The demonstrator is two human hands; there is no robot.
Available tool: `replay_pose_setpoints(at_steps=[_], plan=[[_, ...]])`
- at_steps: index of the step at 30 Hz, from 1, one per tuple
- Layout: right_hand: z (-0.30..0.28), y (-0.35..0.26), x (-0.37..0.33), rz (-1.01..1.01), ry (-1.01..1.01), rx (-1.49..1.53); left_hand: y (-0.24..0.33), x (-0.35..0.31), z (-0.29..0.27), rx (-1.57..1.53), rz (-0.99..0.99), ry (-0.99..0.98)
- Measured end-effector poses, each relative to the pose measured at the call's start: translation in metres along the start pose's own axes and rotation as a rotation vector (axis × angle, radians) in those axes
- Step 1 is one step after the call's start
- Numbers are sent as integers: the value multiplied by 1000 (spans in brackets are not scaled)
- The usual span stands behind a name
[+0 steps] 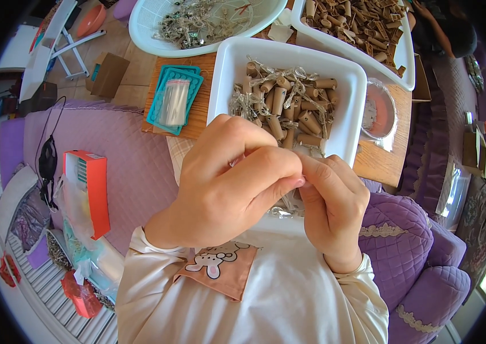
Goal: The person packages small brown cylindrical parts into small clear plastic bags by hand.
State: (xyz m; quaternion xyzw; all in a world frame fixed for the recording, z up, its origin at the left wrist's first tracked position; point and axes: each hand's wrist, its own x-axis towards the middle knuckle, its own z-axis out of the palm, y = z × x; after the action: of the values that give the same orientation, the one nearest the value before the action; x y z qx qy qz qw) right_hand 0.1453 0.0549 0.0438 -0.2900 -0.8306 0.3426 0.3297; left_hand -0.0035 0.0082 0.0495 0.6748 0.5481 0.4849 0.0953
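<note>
My left hand (226, 178) and my right hand (332, 200) meet in front of my chest, thumbs and fingers pinched together at the tips. Whatever they grip is hidden behind the fingers. Just beyond them is a white plastic tub (343, 135), its near part covered by my hands. Inside lie several tan, cork-like cylinders (278, 101) tangled with thin clear strands (243, 103). Some shiny clear material (282, 212) shows beneath my fingers, and I cannot tell whether it is attached to what I hold.
A pale basket (140, 28) of tangled strands stands far left, and a white tub (409, 71) of brown pieces far right. Teal trays (152, 109) bear a clear packet (174, 103). A round container (393, 112) sits right. Purple sofa seats (398, 246) flank the wooden table (389, 166).
</note>
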Motion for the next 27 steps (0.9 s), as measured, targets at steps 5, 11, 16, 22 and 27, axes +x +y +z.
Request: replay_pose_setpoints(at_steps=[5, 11, 16, 22, 27], plan=[[-3, 0, -2, -3, -12, 33, 2, -1, -1, 21, 28, 29], [0, -1, 0, -51, 3, -49, 3, 0, -4, 6, -74, -33], [-1, 2, -2, -133, 34, -234, 5, 5, -4, -43, -126, -111], [-5, -3, 0, -8, -27, -67, 5, 5, -2, 14, -36, -166], [-10, -5, 2, 130, -134, 120, 1, 0, -1, 108, 94, -170]])
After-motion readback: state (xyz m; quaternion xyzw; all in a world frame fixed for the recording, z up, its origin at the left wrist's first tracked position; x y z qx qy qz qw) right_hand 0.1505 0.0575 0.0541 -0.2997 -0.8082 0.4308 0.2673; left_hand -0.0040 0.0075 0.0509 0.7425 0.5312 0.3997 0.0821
